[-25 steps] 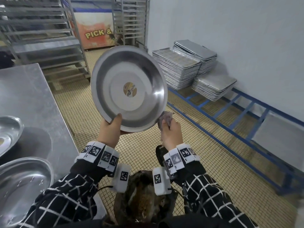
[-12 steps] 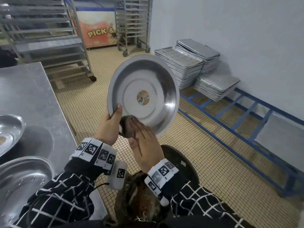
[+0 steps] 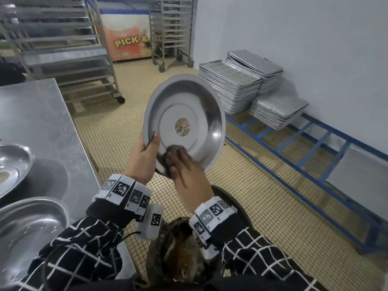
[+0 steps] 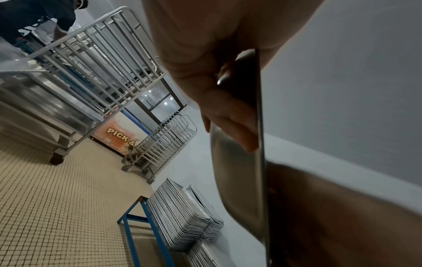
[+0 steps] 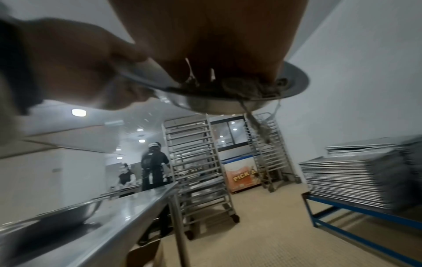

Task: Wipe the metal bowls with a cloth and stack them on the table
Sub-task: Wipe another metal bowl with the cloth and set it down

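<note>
Since a second ago the right hand (image 3: 190,179) has come off the lower right rim and now lies inside the round, shallow stainless-steel bowl (image 3: 193,114), and the bowl has swung further right in the head view. That bowl is held up in the air over the tiled floor, its hollow tilted toward the person, with a round paper sticker (image 3: 182,127) at the centre of its base. Flat, extended fingers of the right hand press a crumpled grey cloth (image 3: 171,151) against the lower left of the inner wall. Gripping the left rim is the left hand (image 3: 142,159), thumb laid inside the bowl and fingers curled behind. Only the left wrist view shows those fingers (image 4: 230,115) wrapped against the bowl's back, the rim seen edge-on as a thin dark line. From the right wrist view alone, frayed threads of the cloth (image 5: 258,124) hang below the bowl's rim (image 5: 297,84). To the person's left stands a steel table (image 3: 42,122); on it rest two more metal bowls, one at the near left (image 3: 27,227) and one further back (image 3: 14,162), each holding nothing I can make out beyond a sticker in the further one. Against the wall, stacks of rectangular metal baking trays (image 3: 231,87) sit on a blue steel frame (image 3: 294,148).
</note>
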The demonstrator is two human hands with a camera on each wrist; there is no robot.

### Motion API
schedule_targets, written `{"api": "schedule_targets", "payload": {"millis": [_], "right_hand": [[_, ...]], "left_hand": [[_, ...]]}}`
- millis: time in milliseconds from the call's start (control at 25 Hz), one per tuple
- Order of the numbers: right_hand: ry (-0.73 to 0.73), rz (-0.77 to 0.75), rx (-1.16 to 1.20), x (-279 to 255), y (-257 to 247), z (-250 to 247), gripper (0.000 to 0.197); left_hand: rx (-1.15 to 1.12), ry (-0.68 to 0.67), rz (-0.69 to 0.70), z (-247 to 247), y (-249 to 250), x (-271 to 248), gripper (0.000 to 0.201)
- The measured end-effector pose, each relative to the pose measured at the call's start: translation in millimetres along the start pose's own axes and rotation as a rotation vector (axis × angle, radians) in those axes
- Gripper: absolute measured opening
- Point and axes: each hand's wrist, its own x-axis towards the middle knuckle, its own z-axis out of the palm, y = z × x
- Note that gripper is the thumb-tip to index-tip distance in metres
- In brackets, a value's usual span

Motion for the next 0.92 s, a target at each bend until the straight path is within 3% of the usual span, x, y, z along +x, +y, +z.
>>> {"api": "schedule_targets", "payload": {"millis": [160, 280, 360, 440, 520, 640, 840, 920], "right_hand": [[0.113, -0.017, -0.061, -18, -6, 10, 0.051], [0.125, 0.127, -0.277, -21, 24, 4, 0.059], [0.166, 0.259, -0.294, -15, 44, -4, 0.064], [0.265, 0.331, -0.169, -5, 53, -15, 0.059], [0.378, 0.404, 0.108, 3, 50, -30, 0.060], [0.430, 0.523, 0.417, 11, 48, -58, 0.059], [0.327, 0.634, 0.426, 13, 62, -84, 0.025], [0.301, 0.656, 0.418, 11, 65, -81, 0.020]], "left_hand": [[-0.064, 0.002, 0.046, 1, 9, -4, 0.019], [-0.067, 0.011, 0.078, 0, 12, -8, 0.021], [-0.071, 0.004, 0.061, 0, 10, -10, 0.022], [-0.078, 0.001, 0.027, 1, 9, -13, 0.022], [-0.092, 0.007, -0.026, 3, 8, -16, 0.023], [-0.135, -0.018, -0.091, 1, 4, -17, 0.024], [-0.136, -0.042, -0.291, -16, -10, -6, 0.029], [-0.106, -0.019, -0.254, -19, -13, -3, 0.034]]}}
